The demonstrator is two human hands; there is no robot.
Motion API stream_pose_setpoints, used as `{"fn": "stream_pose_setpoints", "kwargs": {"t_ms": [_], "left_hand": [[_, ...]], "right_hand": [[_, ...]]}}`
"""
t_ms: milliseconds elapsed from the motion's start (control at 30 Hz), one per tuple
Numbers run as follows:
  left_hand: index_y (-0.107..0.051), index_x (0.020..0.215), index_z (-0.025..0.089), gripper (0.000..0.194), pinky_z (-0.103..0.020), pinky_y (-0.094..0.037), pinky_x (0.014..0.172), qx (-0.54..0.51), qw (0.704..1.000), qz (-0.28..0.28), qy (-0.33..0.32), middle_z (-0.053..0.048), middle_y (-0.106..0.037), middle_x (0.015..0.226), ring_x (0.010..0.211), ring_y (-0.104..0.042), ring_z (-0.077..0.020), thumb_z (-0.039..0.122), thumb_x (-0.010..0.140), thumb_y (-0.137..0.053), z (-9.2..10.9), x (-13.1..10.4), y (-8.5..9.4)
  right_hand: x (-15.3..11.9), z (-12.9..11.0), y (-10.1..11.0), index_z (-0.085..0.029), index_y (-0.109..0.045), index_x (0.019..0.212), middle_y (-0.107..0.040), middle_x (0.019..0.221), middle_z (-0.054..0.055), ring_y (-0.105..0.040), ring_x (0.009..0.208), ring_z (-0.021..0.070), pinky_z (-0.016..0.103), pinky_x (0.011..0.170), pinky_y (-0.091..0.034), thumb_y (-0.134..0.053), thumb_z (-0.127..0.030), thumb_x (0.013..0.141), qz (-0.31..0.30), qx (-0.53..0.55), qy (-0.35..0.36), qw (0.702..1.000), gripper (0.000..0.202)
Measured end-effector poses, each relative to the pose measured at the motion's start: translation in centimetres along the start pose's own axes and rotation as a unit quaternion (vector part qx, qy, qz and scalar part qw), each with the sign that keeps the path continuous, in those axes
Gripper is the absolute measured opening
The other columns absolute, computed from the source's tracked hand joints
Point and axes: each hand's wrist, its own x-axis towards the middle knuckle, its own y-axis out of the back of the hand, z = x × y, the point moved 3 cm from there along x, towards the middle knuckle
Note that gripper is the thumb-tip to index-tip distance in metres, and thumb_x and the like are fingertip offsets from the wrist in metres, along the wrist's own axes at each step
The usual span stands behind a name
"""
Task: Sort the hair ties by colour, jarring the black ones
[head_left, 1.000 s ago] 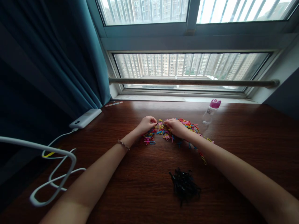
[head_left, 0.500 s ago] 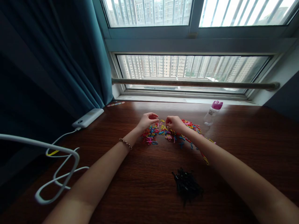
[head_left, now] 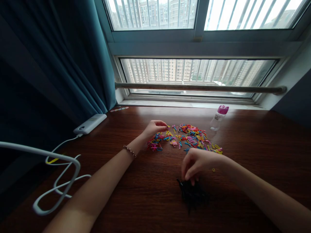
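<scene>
My left hand (head_left: 155, 127) hovers at the left end of the colourful heap, thumb and index finger pinched on a small dark piece (head_left: 167, 128), too small to name. Beneath and beside it lie many small, bright elastic-looking loops (head_left: 191, 133) in pink, yellow, blue and red. Nearer to me, my right hand (head_left: 196, 163) points down into a pile of thin black pieces (head_left: 194, 195). Its thumb and index finger are drawn together at the pile's upper edge; what sits between the tips is hidden.
A clear bottle with a pink cap (head_left: 218, 119) stands behind the heap on the right. At the left, a white power bank (head_left: 90, 124) has a looping white cable (head_left: 57, 153) plugged in. A curtain (head_left: 97, 71) hangs beside the window, which has a rail (head_left: 194, 87) across it.
My right hand has moved from beside the left hand down toward me to the black pile. The left hand stays near the heap, now with a dark piece showing in its fingertips.
</scene>
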Motion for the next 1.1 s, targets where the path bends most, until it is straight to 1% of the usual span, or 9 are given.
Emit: {"fn": "stream_pose_setpoints", "kwargs": {"t_ms": [67, 200, 367, 500, 600, 700, 800, 900, 1100], "left_hand": [[-0.068, 0.077, 0.010, 0.021, -0.024, -0.048, 0.062, 0.031, 0.999, -0.029, 0.002, -0.006, -0.068, 0.070, 0.063, -0.061, -0.0129, 0.026, 0.062, -0.068, 0.5, -0.3, -0.7], [-0.070, 0.073, 0.012, 0.013, -0.022, -0.047, 0.060, 0.098, 0.988, -0.116, -0.009, -0.004, -0.068, 0.068, 0.062, -0.060, -0.0128, 0.019, 0.062, -0.066, 2.1, -1.4, -3.1], [-0.071, 0.073, 0.014, 0.011, -0.020, -0.045, 0.055, 0.148, 0.954, -0.255, -0.059, -0.003, -0.067, 0.066, 0.061, -0.060, -0.0134, 0.019, 0.067, -0.062, 3.2, -4.5, -7.6], [-0.071, 0.081, 0.019, 0.015, -0.019, -0.044, 0.059, 0.206, 0.906, -0.335, -0.156, -0.002, -0.067, 0.071, 0.062, -0.058, -0.0114, 0.017, 0.072, -0.059, 3.7, -6.0, -9.4], [-0.071, 0.082, 0.020, 0.018, -0.021, -0.045, 0.062, 0.271, 0.912, -0.243, -0.191, -0.002, -0.066, 0.072, 0.064, -0.058, -0.0126, 0.014, 0.072, -0.057, 3.8, -4.7, -7.5], [-0.069, 0.086, 0.021, 0.023, -0.027, -0.045, 0.075, 0.375, 0.908, -0.044, -0.185, -0.005, -0.065, 0.088, 0.082, -0.059, -0.0187, 0.013, 0.066, -0.061, 3.3, -2.3, -3.1], [-0.069, 0.086, 0.019, 0.039, -0.027, -0.047, 0.066, 0.415, 0.904, -0.072, -0.075, -0.005, -0.066, 0.082, 0.075, -0.060, -0.0204, 0.015, 0.047, -0.074, 1.5, -0.5, 0.2], [-0.068, 0.072, 0.015, 0.021, -0.024, -0.045, 0.053, 0.360, 0.928, -0.095, 0.010, -0.005, -0.066, 0.067, 0.062, -0.060, -0.0186, 0.022, 0.052, -0.071, 0.2, 0.3, 2.2], [-0.066, 0.073, 0.013, 0.018, -0.025, -0.045, 0.056, 0.349, 0.933, 0.080, -0.016, -0.006, -0.067, 0.070, 0.065, -0.062, -0.0184, 0.026, 0.060, -0.064, 0.6, 1.0, 4.7]], "right_hand": [[0.3, 0.3, 0.0, -0.011, -0.066, 0.084, -0.064, 0.067, 0.003, -0.061, 0.053, 0.0119, 0.019, 0.048, -0.048, -0.071, -0.037, 0.064, 0.013, -0.020, 0.005, 1.000, 0.033], [0.4, 0.5, 3.5, -0.010, -0.064, 0.079, -0.062, 0.062, 0.003, -0.059, 0.050, 0.0122, 0.021, 0.045, -0.046, -0.063, -0.040, 0.072, 0.210, -0.056, 0.066, 0.974, 0.031], [-1.6, 1.1, 8.3, -0.015, -0.065, 0.079, -0.065, 0.070, 0.005, -0.059, 0.063, 0.0171, 0.028, 0.059, -0.046, -0.054, -0.036, 0.080, 0.536, -0.265, 0.140, 0.789, 0.023], [-1.7, 1.7, 8.4, -0.019, -0.065, 0.083, -0.065, 0.087, 0.007, -0.057, 0.084, 0.0213, 0.034, 0.076, -0.045, -0.050, -0.024, 0.083, 0.539, -0.443, 0.172, 0.695, 0.016], [-1.2, 2.0, 7.8, -0.019, -0.063, 0.085, -0.064, 0.093, 0.008, -0.053, 0.093, 0.0219, 0.036, 0.084, -0.043, -0.047, -0.019, 0.085, 0.499, -0.508, 0.191, 0.675, 0.016], [-0.8, 2.1, 7.4, -0.019, -0.062, 0.086, -0.062, 0.093, 0.008, -0.052, 0.095, 0.0215, 0.037, 0.087, -0.042, -0.046, -0.017, 0.085, 0.474, -0.537, 0.203, 0.668, 0.017], [-0.7, 2.2, 7.3, -0.018, -0.062, 0.085, -0.062, 0.092, 0.008, -0.052, 0.093, 0.0209, 0.036, 0.087, -0.042, -0.044, -0.017, 0.086, 0.462, -0.546, 0.206, 0.667, 0.018], [-0.7, 2.3, 7.3, -0.018, -0.062, 0.086, -0.062, 0.094, 0.008, -0.052, 0.094, 0.0209, 0.036, 0.087, -0.042, -0.043, -0.017, 0.087, 0.459, -0.550, 0.205, 0.667, 0.019], [-0.6, 2.5, 7.4, -0.018, -0.062, 0.087, -0.062, 0.094, 0.008, -0.053, 0.096, 0.0215, 0.037, 0.086, -0.043, -0.043, -0.018, 0.088, 0.450, -0.558, 0.194, 0.669, 0.019]]}}
